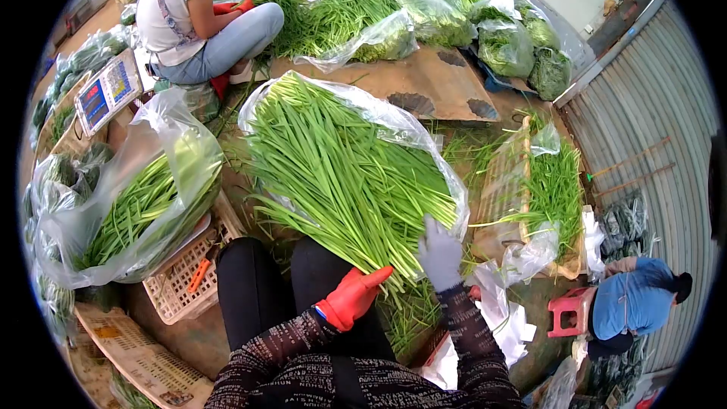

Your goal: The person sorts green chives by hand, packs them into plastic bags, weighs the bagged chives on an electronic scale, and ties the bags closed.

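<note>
Before my knees lies a large heap of long green garlic chives [333, 159], spread on a clear plastic bag [386, 125]. My left hand [352, 299], in a red glove, is at the near stem ends with a finger stretched out against them. Its other fingers are partly hidden. My right hand [439, 254], in a grey glove, lies on the pale stems at the heap's right edge, fingers extended. Loose green scraps lie on the ground between the hands.
On the left are an open bag of chives [144, 204], a digital scale [110, 95] and a plastic crate [185, 276] bearing an orange-handled tool [200, 274]. A basket of greens [556, 189] stands right. Co-workers sit at upper left [178, 23] and lower right [636, 299].
</note>
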`<move>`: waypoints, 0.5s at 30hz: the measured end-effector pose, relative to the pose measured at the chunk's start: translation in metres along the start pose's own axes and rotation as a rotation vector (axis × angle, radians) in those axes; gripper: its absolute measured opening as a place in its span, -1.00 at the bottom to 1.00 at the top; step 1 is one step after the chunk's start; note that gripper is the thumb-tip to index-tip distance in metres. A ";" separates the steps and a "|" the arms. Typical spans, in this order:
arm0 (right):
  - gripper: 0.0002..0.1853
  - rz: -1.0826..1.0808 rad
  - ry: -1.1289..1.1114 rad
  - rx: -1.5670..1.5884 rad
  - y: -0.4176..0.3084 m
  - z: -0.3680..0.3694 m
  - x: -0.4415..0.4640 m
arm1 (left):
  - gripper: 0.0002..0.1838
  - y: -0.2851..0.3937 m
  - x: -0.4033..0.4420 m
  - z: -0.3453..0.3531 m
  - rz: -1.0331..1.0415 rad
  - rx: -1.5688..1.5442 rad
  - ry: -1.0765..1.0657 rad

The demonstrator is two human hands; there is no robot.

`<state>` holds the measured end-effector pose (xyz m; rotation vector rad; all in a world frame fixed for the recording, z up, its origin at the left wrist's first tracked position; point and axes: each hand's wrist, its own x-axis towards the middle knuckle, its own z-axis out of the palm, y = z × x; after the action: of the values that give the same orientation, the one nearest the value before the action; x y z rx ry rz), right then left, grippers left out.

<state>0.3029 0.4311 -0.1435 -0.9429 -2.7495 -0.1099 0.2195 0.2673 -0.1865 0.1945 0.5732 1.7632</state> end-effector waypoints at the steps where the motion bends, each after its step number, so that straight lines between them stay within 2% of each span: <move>1: -0.82 -0.074 0.070 -0.018 -0.002 0.008 0.007 | -0.45 -0.002 0.001 -0.001 0.018 -0.005 -0.002; 4: -0.87 -0.146 -0.040 0.026 -0.024 0.007 -0.007 | -0.45 0.003 0.001 0.001 0.052 -0.009 0.035; 6: -0.83 -0.237 -0.147 0.241 -0.051 0.006 -0.033 | -0.45 -0.002 -0.003 -0.006 0.034 -0.015 0.072; 8: -0.73 -0.209 -0.081 0.552 -0.070 -0.003 -0.055 | -0.48 -0.014 -0.002 -0.028 -0.072 -0.123 0.031; 9: -0.67 -0.296 -0.072 0.596 -0.067 -0.014 -0.056 | -0.54 -0.011 -0.008 -0.025 -0.075 -0.137 0.114; 10: -0.67 -0.285 -0.073 0.599 -0.064 -0.026 -0.057 | -0.54 -0.008 -0.011 -0.029 -0.085 -0.134 0.116; 12: -0.70 0.102 -0.268 1.156 -0.060 -0.050 -0.057 | -0.63 0.000 -0.019 -0.037 -0.248 -0.387 -0.033; 13: -0.74 0.378 -0.203 1.287 -0.058 -0.065 -0.052 | -0.67 0.013 -0.022 -0.017 -0.286 -0.453 0.169; 14: -0.77 0.375 -0.024 1.163 -0.048 -0.060 -0.048 | -0.65 0.021 -0.024 -0.010 -0.201 -0.421 0.141; 15: -0.78 0.366 0.049 1.154 -0.035 -0.042 -0.046 | -0.64 0.024 -0.027 -0.010 -0.223 -0.434 0.161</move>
<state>0.3247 0.3703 -0.1134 -0.9621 -1.9507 1.3049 0.2024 0.2353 -0.1790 -0.3050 0.3003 1.6493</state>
